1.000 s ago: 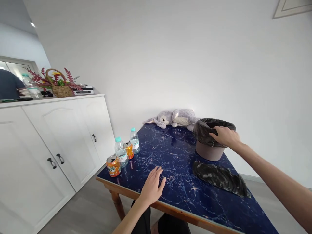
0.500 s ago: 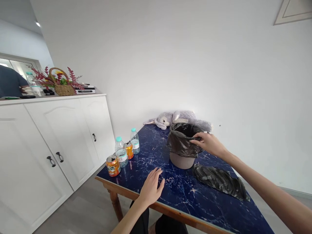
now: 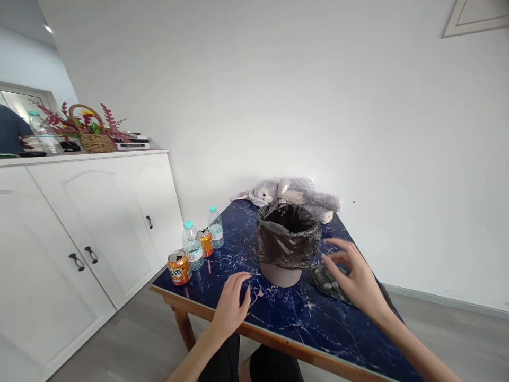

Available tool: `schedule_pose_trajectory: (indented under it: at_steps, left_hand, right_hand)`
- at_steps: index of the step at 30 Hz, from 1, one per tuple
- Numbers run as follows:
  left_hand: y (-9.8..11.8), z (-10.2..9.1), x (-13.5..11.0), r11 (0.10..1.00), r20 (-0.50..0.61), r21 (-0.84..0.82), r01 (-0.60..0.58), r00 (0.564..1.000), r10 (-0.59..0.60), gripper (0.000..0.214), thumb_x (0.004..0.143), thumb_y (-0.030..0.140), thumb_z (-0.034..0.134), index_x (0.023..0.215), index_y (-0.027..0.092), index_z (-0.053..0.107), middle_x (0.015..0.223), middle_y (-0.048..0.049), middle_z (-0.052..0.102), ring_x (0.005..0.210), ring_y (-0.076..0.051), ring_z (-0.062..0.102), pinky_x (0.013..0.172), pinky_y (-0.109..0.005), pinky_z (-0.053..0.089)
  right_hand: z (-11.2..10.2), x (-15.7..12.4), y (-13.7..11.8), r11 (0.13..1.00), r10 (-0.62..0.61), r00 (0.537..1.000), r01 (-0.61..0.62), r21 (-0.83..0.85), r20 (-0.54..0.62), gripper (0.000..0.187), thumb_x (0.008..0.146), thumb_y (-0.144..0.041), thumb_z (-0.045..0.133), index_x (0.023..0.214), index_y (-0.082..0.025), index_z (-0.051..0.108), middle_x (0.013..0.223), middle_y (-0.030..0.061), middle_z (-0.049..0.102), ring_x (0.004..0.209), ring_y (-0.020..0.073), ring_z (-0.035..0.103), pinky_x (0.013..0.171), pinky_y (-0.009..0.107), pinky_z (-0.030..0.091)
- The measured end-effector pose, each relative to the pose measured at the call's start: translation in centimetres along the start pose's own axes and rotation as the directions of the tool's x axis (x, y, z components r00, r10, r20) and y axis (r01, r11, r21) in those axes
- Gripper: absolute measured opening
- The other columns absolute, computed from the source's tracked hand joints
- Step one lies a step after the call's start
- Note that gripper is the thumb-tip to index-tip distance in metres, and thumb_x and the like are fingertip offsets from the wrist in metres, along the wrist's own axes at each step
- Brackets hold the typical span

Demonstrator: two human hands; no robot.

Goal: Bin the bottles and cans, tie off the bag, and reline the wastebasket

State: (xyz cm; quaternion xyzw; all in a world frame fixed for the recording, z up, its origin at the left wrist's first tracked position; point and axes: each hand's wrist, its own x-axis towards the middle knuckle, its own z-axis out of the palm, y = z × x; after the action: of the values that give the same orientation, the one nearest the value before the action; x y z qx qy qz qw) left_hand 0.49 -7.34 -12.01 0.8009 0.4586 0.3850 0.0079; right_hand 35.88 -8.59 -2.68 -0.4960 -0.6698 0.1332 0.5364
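Observation:
A grey trash bin (image 3: 280, 275) stands upright on the blue marbled table, and a black trash bag (image 3: 287, 245) lines it, folded down over its rim. My right hand (image 3: 355, 276) is just right of the bin, apart from it, with fingers spread and nothing in them. Below that hand lies a second black plastic bag (image 3: 326, 282), bunched on the table and partly hidden. My left hand (image 3: 231, 305) hovers over the front edge of the table, left of the bin, its fingers apart and holding nothing.
On the table's left are orange cans (image 3: 180, 268) and clear water bottles (image 3: 193, 250) with teal caps. A grey plush toy (image 3: 274, 192) lies behind the bin. At left, a white cabinet (image 3: 99, 207) carries a flower basket (image 3: 96, 142); a person's dark sleeve (image 3: 11, 130) shows there.
My right hand has let go of the bag's edge and moved down and away to the right. The bin now stands nearer to me and slightly left.

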Motion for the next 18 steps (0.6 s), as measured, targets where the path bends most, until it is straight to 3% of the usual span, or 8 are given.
schedule_pose_trajectory:
  at_steps: [2,4,7,10,12,14,18]
  left_hand:
    - [0.1,-2.1,0.5,0.997,-0.084,0.064,-0.043,0.995,0.049,0.029,0.107,0.025,0.05,0.134,0.027,0.058,0.134,-0.0111,0.068,0.129,-0.028,0.066,0.11,-0.049,0.056]
    - [-0.1,-4.8,1.8,0.984,-0.176,0.158,-0.085,0.978,0.113,0.027,0.105,0.021,0.053,0.131,0.026,0.06,0.132,-0.0108,0.068,0.128,-0.028,0.065,0.112,-0.05,0.052]
    - [-1.0,-9.5,5.2,0.942,-0.297,0.327,-0.073,0.939,0.176,0.024,0.104,0.022,0.056,0.127,0.024,0.061,0.131,-0.0129,0.067,0.128,-0.031,0.062,0.113,-0.052,0.049]
    - [-2.9,-13.5,9.5,0.898,-0.382,0.439,0.03,0.911,0.156,0.028,0.104,0.029,0.055,0.13,0.019,0.06,0.136,-0.0174,0.064,0.133,-0.035,0.057,0.114,-0.053,0.045]
    - [-4.3,-15.0,12.6,0.869,-0.351,0.489,0.073,0.929,0.119,0.033,0.104,0.033,0.053,0.132,0.017,0.06,0.14,-0.019,0.062,0.135,-0.036,0.054,0.116,-0.053,0.043]
    - [-5.7,-15.5,15.7,0.828,-0.246,0.549,0.116,0.969,0.028,0.041,0.104,0.035,0.052,0.137,0.013,0.059,0.146,-0.0218,0.058,0.14,-0.038,0.05,0.118,-0.053,0.04]
    - [-7.8,-14.4,21.0,0.784,-0.015,0.603,0.147,0.985,-0.173,0.051,0.1,0.035,0.057,0.145,0.012,0.056,0.149,-0.0242,0.059,0.142,-0.04,0.05,0.118,-0.055,0.038]
  right_hand:
    - [0.4,-3.1,3.1,0.974,0.193,0.98,-0.197,0.116,0.047,0.046,0.101,-0.061,0.061,0.131,-0.025,0.062,0.114,0.0119,0.075,0.092,0.026,0.076,0.083,0.039,0.062]
    - [1.1,-5.9,6.0,0.922,0.287,0.952,-0.304,0.238,0.105,0.048,0.099,-0.065,0.062,0.122,-0.023,0.063,0.106,0.0109,0.076,0.083,0.0245,0.074,0.078,0.038,0.062]
    - [2.3,-9.0,8.8,0.871,0.325,0.927,-0.371,0.322,0.187,0.05,0.098,-0.068,0.062,0.117,-0.021,0.065,0.094,0.0085,0.075,0.073,0.022,0.07,0.074,0.037,0.06]
    - [3.2,-10.4,9.9,0.859,0.334,0.915,-0.394,0.326,0.225,0.049,0.099,-0.067,0.061,0.116,-0.021,0.067,0.091,0.0072,0.074,0.073,0.0211,0.069,0.074,0.035,0.058]
    - [3.5,-10.6,10.1,0.863,0.332,0.912,-0.397,0.314,0.24,0.049,0.1,-0.066,0.06,0.116,-0.021,0.068,0.09,0.0065,0.074,0.074,0.0207,0.068,0.075,0.034,0.057]
    - [3.6,-10.6,10.2,0.869,0.329,0.911,-0.396,0.298,0.251,0.048,0.1,-0.067,0.06,0.115,-0.022,0.068,0.089,0.0059,0.074,0.074,0.0205,0.068,0.075,0.033,0.056]
    - [3.6,-10.6,10.2,0.883,0.324,0.911,-0.388,0.264,0.255,0.047,0.1,-0.067,0.06,0.113,-0.022,0.069,0.09,0.0057,0.074,0.075,0.0206,0.068,0.076,0.033,0.055]
